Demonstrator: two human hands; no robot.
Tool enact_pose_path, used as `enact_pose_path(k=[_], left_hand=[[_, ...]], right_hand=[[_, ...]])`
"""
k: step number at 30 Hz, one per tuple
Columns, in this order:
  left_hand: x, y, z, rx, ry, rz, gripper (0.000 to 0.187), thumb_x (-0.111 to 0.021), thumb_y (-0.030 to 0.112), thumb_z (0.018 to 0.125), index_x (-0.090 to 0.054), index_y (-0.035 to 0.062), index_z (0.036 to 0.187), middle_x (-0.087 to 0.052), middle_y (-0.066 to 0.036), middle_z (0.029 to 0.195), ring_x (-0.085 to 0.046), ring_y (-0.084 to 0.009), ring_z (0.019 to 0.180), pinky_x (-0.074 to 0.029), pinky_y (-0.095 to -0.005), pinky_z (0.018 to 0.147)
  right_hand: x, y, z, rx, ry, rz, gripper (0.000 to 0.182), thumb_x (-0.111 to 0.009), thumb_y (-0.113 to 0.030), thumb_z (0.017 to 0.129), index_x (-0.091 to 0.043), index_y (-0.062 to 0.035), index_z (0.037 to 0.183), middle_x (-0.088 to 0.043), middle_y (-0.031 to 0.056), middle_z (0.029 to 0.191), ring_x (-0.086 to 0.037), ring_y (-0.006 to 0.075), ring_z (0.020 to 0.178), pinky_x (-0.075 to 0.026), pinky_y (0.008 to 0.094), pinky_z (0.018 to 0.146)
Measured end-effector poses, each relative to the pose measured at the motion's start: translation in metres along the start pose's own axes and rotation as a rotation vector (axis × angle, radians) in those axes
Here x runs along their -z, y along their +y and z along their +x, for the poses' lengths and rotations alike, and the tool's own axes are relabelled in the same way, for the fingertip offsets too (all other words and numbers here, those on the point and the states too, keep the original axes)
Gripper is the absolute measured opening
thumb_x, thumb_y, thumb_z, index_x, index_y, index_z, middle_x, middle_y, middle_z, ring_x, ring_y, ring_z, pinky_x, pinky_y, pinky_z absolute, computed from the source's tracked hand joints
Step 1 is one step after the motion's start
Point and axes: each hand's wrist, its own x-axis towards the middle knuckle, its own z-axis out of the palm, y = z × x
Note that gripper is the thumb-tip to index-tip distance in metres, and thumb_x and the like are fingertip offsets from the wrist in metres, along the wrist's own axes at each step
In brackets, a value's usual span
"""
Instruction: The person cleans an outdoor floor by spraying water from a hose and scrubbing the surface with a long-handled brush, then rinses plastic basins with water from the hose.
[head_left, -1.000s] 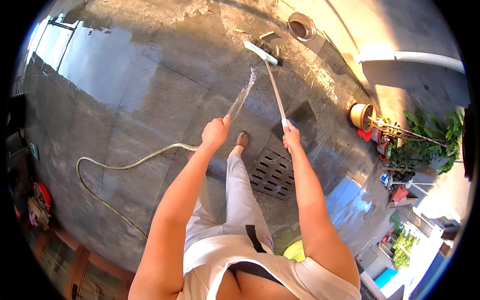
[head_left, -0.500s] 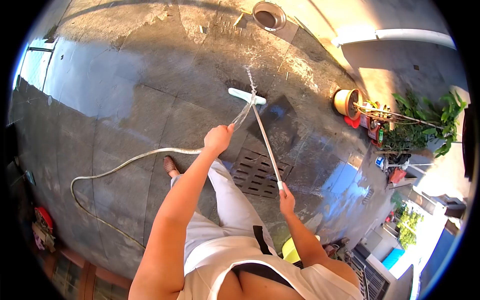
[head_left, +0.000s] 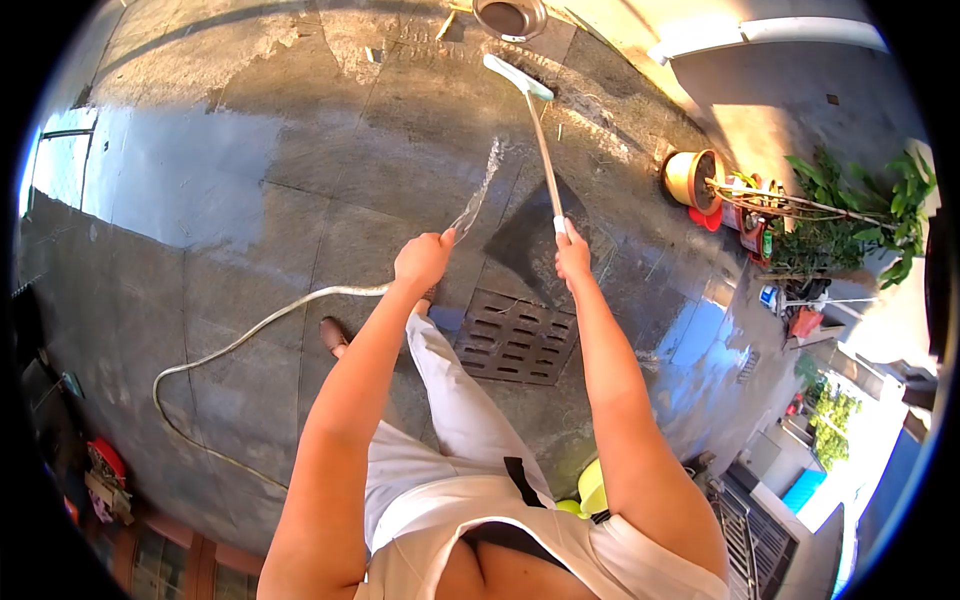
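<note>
My left hand [head_left: 424,262] is closed around a pale garden hose [head_left: 300,302], and a stream of water [head_left: 484,188] shoots forward from it onto the wet paving. The hose trails off to the left in a loose curve. My right hand [head_left: 572,255] grips the end of the handle of a long-handled floor brush [head_left: 545,150]. Its pale head [head_left: 517,77] rests on the ground far ahead, just short of a round metal basin [head_left: 508,18]. The dark bristles are mostly hidden under the head.
A drain grate [head_left: 515,337] lies near my feet, with a dark mat [head_left: 535,240] just beyond it. On the right stand a potted plant [head_left: 690,182] and several small items along the wall. A yellow-green container [head_left: 592,488] sits beside my right hip.
My right arm has stretched forward, pushing the brush head away from me towards the basin. My left hand has risen slightly with the hose, and the water now lands left of the brush.
</note>
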Motion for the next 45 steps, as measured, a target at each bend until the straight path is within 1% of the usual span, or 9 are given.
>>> enact_pose_path(k=[2,4,9,14,22,32,36,43,45], left_hand=[[0.000,0.006,0.000,-0.019,0.004,-0.017,0.060,-0.035,0.052,0.093,-0.068,0.0018,0.090,-0.066,-0.023,0.091,-0.061,-0.0401,0.092,-0.046,-0.0471,0.082],[-0.002,0.013,0.002,-0.010,-0.004,-0.025,0.059,-0.035,0.050,0.093,-0.068,0.0015,0.090,-0.066,-0.023,0.091,-0.061,-0.0403,0.092,-0.046,-0.0475,0.083],[-0.007,0.037,0.011,-0.014,-0.039,-0.013,0.058,-0.034,0.046,0.094,-0.067,-0.0008,0.089,-0.065,-0.025,0.091,-0.061,-0.0410,0.092,-0.047,-0.0483,0.083],[-0.021,0.070,0.016,-0.047,-0.081,0.035,0.057,-0.033,0.044,0.094,-0.068,-0.0010,0.090,-0.065,-0.025,0.092,-0.062,-0.0417,0.091,-0.048,-0.0484,0.083],[0.008,0.063,0.049,0.091,0.112,-0.038,0.057,-0.035,0.046,0.094,-0.067,-0.0010,0.096,-0.064,-0.026,0.097,-0.061,-0.0415,0.096,-0.046,-0.0479,0.086],[0.085,0.019,0.085,0.331,0.310,-0.167,0.056,-0.036,0.045,0.092,-0.065,-0.0019,0.103,-0.061,-0.026,0.108,-0.057,-0.0400,0.106,-0.044,-0.0460,0.091],[0.101,-0.004,0.086,0.365,0.339,-0.212,0.056,-0.036,0.044,0.092,-0.065,-0.0021,0.104,-0.062,-0.026,0.109,-0.057,-0.0398,0.107,-0.044,-0.0455,0.091],[0.102,-0.051,0.104,0.448,0.324,-0.385,0.057,-0.035,0.046,0.092,-0.066,-0.0009,0.104,-0.061,-0.025,0.110,-0.056,-0.0402,0.107,-0.043,-0.0455,0.091],[0.108,-0.057,0.106,0.443,0.338,-0.410,0.058,-0.035,0.047,0.093,-0.066,-0.0004,0.104,-0.061,-0.025,0.110,-0.056,-0.0400,0.107,-0.043,-0.0456,0.091]], right_hand=[[0.022,0.079,-0.014,0.160,0.037,-0.173,0.046,-0.050,-0.025,0.096,-0.040,-0.0265,0.140,-0.041,-0.0035,0.057,-0.037,0.0071,0.043,-0.032,0.0247,0.038],[0.042,0.128,-0.080,0.087,0.018,-0.350,0.044,-0.050,-0.025,0.095,-0.043,-0.0150,0.138,-0.066,0.0116,0.094,-0.060,0.0197,0.076,-0.047,0.0309,0.072],[0.048,0.200,-0.200,-0.037,0.089,-0.160,0.044,-0.055,-0.019,0.093,-0.047,-0.0207,0.137,-0.044,-0.0037,0.062,-0.041,0.0065,0.050,-0.035,0.0231,0.044],[-0.002,0.130,-0.147,-0.271,0.091,0.115,0.042,-0.056,-0.021,0.093,-0.050,-0.0187,0.135,-0.050,-0.0017,0.068,-0.043,0.0078,0.054,-0.038,0.0253,0.048],[0.003,-0.041,0.047,-0.082,-0.013,0.173,0.045,-0.049,-0.023,0.096,-0.040,-0.0257,0.140,-0.040,-0.0019,0.055,-0.037,0.0086,0.040,-0.029,0.0256,0.035],[0.029,0.054,-0.096,0.005,-0.167,-0.304,0.048,-0.053,-0.020,0.093,-0.041,-0.0221,0.139,-0.057,0.0054,0.070,-0.050,0.0128,0.056,-0.045,0.0304,0.057],[0.003,0.060,-0.053,0.191,-0.112,-0.390,0.047,-0.054,-0.021,0.092,-0.043,-0.0202,0.138,-0.061,0.0095,0.075,-0.056,0.0156,0.060,-0.046,0.0302,0.060],[-0.067,-0.110,0.053,0.211,-0.154,-0.349,0.047,-0.054,-0.024,0.092,-0.042,-0.0221,0.138,-0.058,0.0104,0.065,-0.052,0.0191,0.043,-0.044,0.0336,0.042],[-0.089,-0.148,0.068,0.260,-0.168,-0.327,0.048,-0.051,-0.023,0.094,-0.038,-0.0270,0.141,-0.043,0.0005,0.056,-0.040,0.0104,0.040,-0.034,0.0269,0.035]])
